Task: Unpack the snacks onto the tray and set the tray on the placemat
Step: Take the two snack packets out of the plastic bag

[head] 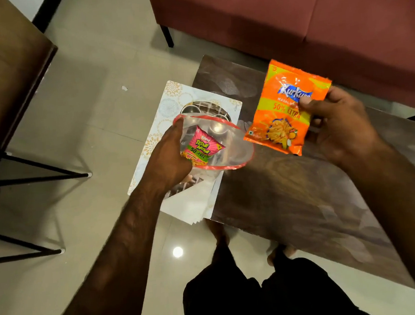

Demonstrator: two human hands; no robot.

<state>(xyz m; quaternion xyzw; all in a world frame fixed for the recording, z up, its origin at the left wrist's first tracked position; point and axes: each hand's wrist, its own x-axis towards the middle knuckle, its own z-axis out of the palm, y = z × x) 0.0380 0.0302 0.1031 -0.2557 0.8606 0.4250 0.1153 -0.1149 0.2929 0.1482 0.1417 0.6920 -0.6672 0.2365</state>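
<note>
Across the upper right, a maroon sofa (289, 14) on dark legs. Upper left, a brown wooden table (3, 74) on black metal legs. Below everything, glossy beige floor tiles (86, 117).

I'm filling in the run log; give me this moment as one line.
left hand: holds clear zip bag with pink snack packet inside | right hand: holds orange Kurkure packet | steel tray: on placemat, no snacks visible

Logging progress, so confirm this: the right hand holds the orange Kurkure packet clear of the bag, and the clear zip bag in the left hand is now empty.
Not quite. The head view shows the clear zip bag in the left hand is not empty: a pink snack packet is inside. The right hand does hold the orange Kurkure packet clear of the bag.
</note>
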